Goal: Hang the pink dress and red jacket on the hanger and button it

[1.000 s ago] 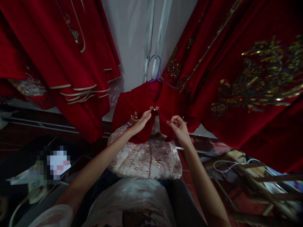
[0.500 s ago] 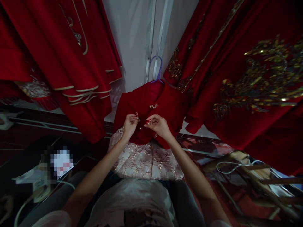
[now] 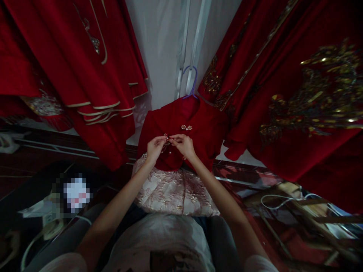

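Note:
A red jacket point(image 3: 211, 130) with beaded fastenings hangs in front of me on a purple hanger point(image 3: 194, 81). My left hand point(image 3: 155, 149) pinches one front edge at a small beaded fastening. From the other side my right hand point(image 3: 184, 145) pinches the opposite edge, and the fingertips of both hands meet there. Just above, a beaded flower-shaped fastening point(image 3: 186, 127) joins the upper front. Another beaded piece sits lower, beside my right wrist. The fingers partly hide the fastening between them. Pale pink brocade fabric point(image 3: 176, 190) shows below the jacket, over my lap.
Red garments with pale piping point(image 3: 104, 75) hang on the left. More red garments with gold sequin embroidery point(image 3: 326, 94) hang on the right. A wooden stool point(image 3: 309, 215) with a white cord stands low right. At lower left, a dark surface point(image 3: 34, 185) bears a blurred-out bright object.
My right hand has moved left and slightly up, bringing its jacket edge against the one in my left hand. The gap between the hands has closed.

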Demonstrator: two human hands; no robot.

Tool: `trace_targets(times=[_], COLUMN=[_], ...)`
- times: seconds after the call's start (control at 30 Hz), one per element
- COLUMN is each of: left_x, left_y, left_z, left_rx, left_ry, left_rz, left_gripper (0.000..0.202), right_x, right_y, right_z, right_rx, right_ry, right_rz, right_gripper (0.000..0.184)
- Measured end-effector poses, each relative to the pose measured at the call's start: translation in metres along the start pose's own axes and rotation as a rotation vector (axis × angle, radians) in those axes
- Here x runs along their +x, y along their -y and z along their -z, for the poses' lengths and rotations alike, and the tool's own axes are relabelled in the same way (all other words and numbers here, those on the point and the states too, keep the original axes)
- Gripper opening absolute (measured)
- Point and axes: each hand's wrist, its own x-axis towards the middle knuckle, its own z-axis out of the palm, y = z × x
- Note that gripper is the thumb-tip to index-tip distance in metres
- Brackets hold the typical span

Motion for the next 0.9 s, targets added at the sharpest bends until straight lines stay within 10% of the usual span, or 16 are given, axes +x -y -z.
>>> trace_targets(times=[0.5,0.9], left_x=[0.001,0.013], left_y=[0.005,0.012], left_z=[0.002,0.008], left_rx=[-0.059,0.157], left_ry=[0.073,0.105], left_rz=[0.095,-0.085], left_gripper=[0.03,0.026], right_x=[0.0,0.002], right_y=[0.012,0.013], right_z=[-0.001,-0.009], right_rx=[-0.118,-0.165], right_ry=[-0.048,-0.109], right_rz=[0.011,0.09], right_gripper=[0.014,0.013])
